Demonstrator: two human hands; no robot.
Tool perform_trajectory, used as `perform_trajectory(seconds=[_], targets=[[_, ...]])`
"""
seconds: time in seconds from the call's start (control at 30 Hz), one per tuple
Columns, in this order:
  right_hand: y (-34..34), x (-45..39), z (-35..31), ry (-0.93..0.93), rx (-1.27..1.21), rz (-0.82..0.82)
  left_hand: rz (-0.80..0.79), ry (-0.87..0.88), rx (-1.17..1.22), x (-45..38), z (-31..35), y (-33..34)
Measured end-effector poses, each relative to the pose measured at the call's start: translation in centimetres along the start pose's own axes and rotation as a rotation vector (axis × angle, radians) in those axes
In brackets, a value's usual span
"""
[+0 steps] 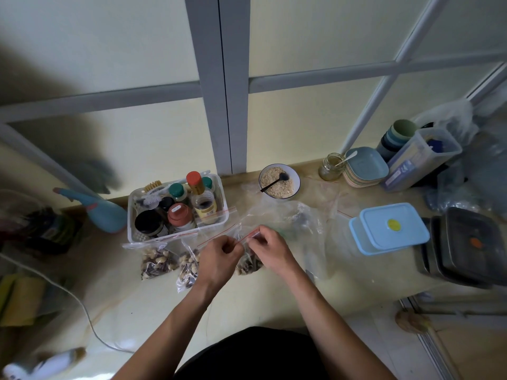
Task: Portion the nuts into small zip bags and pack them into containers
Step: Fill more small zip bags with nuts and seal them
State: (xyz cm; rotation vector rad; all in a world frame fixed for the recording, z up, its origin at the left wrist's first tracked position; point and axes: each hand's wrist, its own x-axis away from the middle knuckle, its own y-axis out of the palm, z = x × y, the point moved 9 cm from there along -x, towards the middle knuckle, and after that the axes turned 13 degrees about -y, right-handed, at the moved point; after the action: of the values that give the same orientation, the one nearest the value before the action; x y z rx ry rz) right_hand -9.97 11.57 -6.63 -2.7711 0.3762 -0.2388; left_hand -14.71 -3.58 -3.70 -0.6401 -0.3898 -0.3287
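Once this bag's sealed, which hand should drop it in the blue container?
Right, probably. The right hand pinches the zip bag on the side nearer the blue container, which sits lidded to the right. The left hand would have to cross over.

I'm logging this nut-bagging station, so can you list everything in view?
nut bags: 3, clear, red-striped; two left of hands, one held
white basket: 1, bottles and jars inside
bowl: 1, white, oats and black spoon
glass jar: 1, back right
plates: stack, blue on top
blue containers: 2, lidded, stacked right
dark trays: stack, far right
left hand: pinches bag top
right hand: pinches bag top
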Motion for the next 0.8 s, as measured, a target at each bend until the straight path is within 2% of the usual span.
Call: perform_trajectory(seconds=[0.2, 0.43, 0.53, 0.8], targets=[[0.2, -0.1, -0.3, -0.017, 0.028, -0.064, -0.002, 0.026, 0.007, 0.3, 0.2, 0.0], [-0.4, 0.0, -1.2, -0.09, 0.14, -0.005, 0.004, -0.02, -0.022, -0.2, -0.3, -0.1], [-1.0, 0.1, -0.9, -0.071, 0.123, 0.04, -0.002, -0.021, -0.031, -0.3, -0.4, 0.0], [-0.5, 0.1, -0.2, -0.011, -0.021, -0.06, 0.009, 0.017, -0.055, -0.4, -0.3, 0.0]])
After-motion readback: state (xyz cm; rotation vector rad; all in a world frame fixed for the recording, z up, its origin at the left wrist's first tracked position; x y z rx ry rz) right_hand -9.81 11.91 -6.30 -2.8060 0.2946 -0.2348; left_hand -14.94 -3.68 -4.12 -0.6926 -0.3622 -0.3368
